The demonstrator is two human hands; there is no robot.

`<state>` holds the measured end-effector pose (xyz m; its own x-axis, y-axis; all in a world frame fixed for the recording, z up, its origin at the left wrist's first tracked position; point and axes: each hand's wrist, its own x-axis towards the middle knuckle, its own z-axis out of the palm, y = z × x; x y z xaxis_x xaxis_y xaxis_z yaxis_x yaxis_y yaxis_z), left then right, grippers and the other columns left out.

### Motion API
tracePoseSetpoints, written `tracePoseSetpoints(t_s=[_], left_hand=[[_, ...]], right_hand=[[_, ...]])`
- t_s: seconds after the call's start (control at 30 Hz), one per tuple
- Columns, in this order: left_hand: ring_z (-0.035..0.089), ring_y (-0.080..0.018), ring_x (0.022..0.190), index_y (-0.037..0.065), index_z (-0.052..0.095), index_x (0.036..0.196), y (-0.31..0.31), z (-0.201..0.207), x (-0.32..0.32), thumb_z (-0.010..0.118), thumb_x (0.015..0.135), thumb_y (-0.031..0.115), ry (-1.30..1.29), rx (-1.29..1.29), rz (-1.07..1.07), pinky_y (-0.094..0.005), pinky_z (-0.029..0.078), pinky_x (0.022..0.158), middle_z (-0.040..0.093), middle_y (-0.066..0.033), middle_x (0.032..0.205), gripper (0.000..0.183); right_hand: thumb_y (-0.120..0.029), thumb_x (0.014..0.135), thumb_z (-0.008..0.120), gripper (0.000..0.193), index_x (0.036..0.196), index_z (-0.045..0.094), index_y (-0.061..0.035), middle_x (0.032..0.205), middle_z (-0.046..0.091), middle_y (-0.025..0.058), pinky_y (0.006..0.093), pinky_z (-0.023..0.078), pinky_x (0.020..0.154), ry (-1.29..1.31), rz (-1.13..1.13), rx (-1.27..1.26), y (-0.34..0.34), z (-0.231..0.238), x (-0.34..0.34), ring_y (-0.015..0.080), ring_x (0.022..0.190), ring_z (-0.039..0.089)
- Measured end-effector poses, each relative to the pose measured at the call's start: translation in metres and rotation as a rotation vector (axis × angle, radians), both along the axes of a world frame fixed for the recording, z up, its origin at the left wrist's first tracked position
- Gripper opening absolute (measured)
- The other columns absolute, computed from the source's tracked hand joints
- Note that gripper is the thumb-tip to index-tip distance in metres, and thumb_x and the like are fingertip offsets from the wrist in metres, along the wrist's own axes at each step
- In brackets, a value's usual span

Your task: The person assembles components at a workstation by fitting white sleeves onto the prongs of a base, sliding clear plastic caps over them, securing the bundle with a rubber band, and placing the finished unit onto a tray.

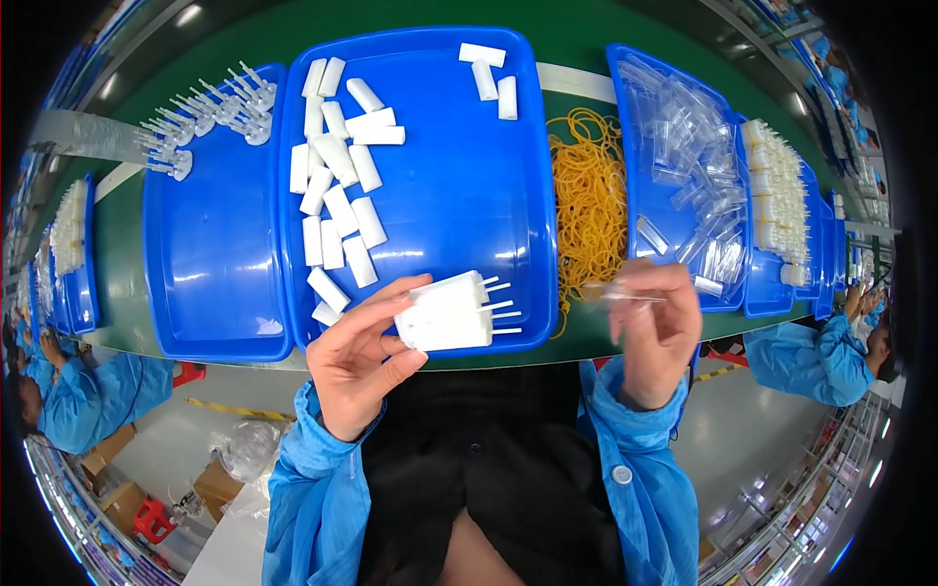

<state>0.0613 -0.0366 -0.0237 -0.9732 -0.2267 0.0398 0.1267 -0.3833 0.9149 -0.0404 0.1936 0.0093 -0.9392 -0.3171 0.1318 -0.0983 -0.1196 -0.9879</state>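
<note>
My left hand (pixel 357 356) is closed round a white plastic piece (pixel 445 314), above the near edge of the large blue tray (pixel 459 195). Several thin white prongs stick out of the piece toward the right. In my right hand (pixel 657 327), thumb and fingers pinch a small clear plastic piece (pixel 621 292), smeared by motion. That hand hovers beside a heap of yellow-orange cords (pixel 589 200) and near a blue tray (pixel 653 227) of clear plastic cases (pixel 694 137). White oblong pieces (pixel 335 156) lie scattered in the large tray, mostly on its left side.
To the left, another blue tray (pixel 215 264) has white pronged pieces (pixel 252 107) at its far end. Rows of white pieces (pixel 777 195) fill a tray at the right. The trays stand on a green table (pixel 410 18). Co-workers in blue sleeves (pixel 816 359) sit on both sides.
</note>
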Motion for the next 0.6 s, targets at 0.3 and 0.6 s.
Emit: tracePoseSetpoints(t_s=[0.3,0.6], left_hand=[[0.051,-0.0329,0.111,-0.004,0.055,0.109,-0.004,-0.001,0.005,0.065,0.074,-0.008,0.037,-0.037,0.011,-0.0393,0.052,0.086,0.047,-0.0288,0.122,0.036],[0.052,-0.0328,0.111,-0.004,0.055,0.108,-0.004,-0.002,0.005,0.064,0.074,-0.009,0.077,-0.092,0.013,-0.0404,0.052,0.086,0.047,-0.0291,0.121,0.036]], right_hand=[[-0.01,0.09,0.05,0.017,0.099,0.055,0.0041,0.078,0.055,0.0082,0.0203,0.038,0.06,-0.107,0.163,-0.102,-0.031,-0.01,0.004,0.0081,0.067,0.047],[0.004,0.079,0.061,0.021,0.099,0.054,0.0004,0.087,0.053,0.0061,0.0216,0.038,0.063,0.024,0.208,0.009,-0.037,-0.008,0.009,0.0082,0.07,0.047]])
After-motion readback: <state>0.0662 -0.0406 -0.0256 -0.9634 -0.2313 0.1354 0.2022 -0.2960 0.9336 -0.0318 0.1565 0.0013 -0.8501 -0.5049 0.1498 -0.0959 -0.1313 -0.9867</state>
